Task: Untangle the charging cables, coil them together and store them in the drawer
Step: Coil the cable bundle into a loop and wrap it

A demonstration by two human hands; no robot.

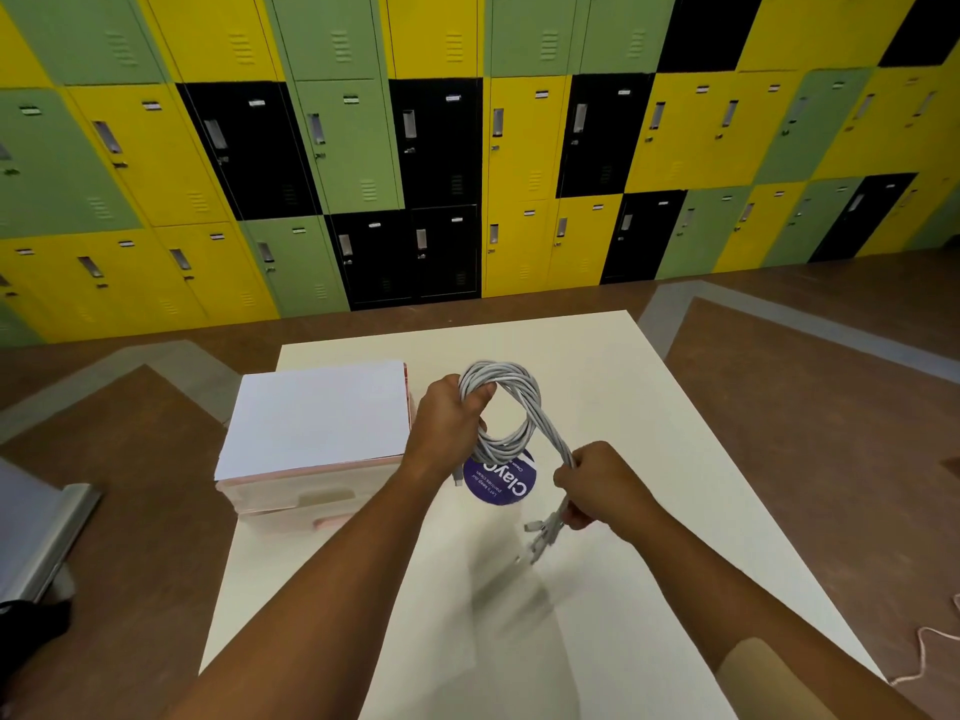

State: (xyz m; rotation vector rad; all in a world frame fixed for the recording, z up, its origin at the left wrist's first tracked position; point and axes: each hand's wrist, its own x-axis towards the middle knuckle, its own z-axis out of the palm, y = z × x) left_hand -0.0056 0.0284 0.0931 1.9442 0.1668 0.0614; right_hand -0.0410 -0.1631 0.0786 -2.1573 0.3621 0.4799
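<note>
A bundle of grey-white charging cables [522, 402] hangs in a round coil above the white table [649, 459]. My left hand [449, 423] grips the coil's left side, thumb through the loop. My right hand [597, 485] is closed on the loose run of the cables below and to the right, with several plug ends [540, 532] dangling under it. The small pink drawer unit [311, 433] with a white top stands on the table just left of my left hand; its drawer front faces me and looks closed.
A round purple sticker [501, 483] lies on the table under the coil. Brown floor surrounds the table, with a wall of yellow, green and black lockers [441, 174] behind. A grey metal object [47, 527] sits at the left edge. A thin cord [930, 646] lies on the floor at right.
</note>
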